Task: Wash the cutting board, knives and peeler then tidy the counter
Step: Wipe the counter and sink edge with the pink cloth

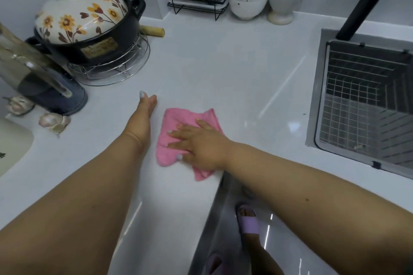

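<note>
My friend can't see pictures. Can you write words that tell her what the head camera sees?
A person's right hand presses a pink cloth flat on a white counter, while the left hand rests open beside it. A black pot with a flowered lid sits at back left; a steel sink is at right.

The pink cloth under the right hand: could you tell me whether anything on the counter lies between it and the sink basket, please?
Nothing visible does. The right hand presses flat on the pink cloth, and the white counter between it and the sink basket shows only bare surface. The left hand rests on the cloth's other side.
</note>
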Available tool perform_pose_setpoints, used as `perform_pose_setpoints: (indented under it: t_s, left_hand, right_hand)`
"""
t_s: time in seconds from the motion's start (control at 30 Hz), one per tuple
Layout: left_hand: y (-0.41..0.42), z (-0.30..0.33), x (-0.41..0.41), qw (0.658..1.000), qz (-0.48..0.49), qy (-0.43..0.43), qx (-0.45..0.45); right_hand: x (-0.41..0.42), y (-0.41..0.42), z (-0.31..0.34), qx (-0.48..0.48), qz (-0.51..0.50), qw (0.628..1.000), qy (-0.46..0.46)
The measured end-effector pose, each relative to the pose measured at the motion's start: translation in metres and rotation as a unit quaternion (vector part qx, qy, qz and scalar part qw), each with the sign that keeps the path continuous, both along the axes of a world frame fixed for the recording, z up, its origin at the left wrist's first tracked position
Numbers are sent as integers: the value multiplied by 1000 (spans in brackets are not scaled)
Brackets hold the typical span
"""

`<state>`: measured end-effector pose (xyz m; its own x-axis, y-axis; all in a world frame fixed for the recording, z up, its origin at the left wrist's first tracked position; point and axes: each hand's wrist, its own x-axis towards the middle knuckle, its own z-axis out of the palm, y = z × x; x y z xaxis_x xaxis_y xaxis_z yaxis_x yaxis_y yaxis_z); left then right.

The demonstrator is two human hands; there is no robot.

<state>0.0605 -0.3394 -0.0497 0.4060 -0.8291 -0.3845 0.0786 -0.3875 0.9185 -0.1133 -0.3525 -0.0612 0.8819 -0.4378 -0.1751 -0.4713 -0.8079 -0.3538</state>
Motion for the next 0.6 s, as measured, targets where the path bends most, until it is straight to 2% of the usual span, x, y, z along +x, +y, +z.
perform_pose_setpoints:
  t_s: [0.2,0.33,0.43,0.5,0.6]
  left_hand:
    - [4,-2,1,999,-7,-51,15]
    - [1,-4,-4,997,-14,-69,15]
    - [-5,-3,-9,995,30,-90,30]
    - [-15,-2,-20,988,52,-136,43]
    - [-35,2,-60,967,-21,-252,12]
  right_hand:
    - [-80,-39,0,-32,16,998,59]
    - [-132,-56,10,-63,-25,990,123]
    - [-168,-69,17,-87,-91,977,172]
    - [-188,-85,19,-101,-137,962,213]
    - [-199,-102,18,-97,-168,956,222]
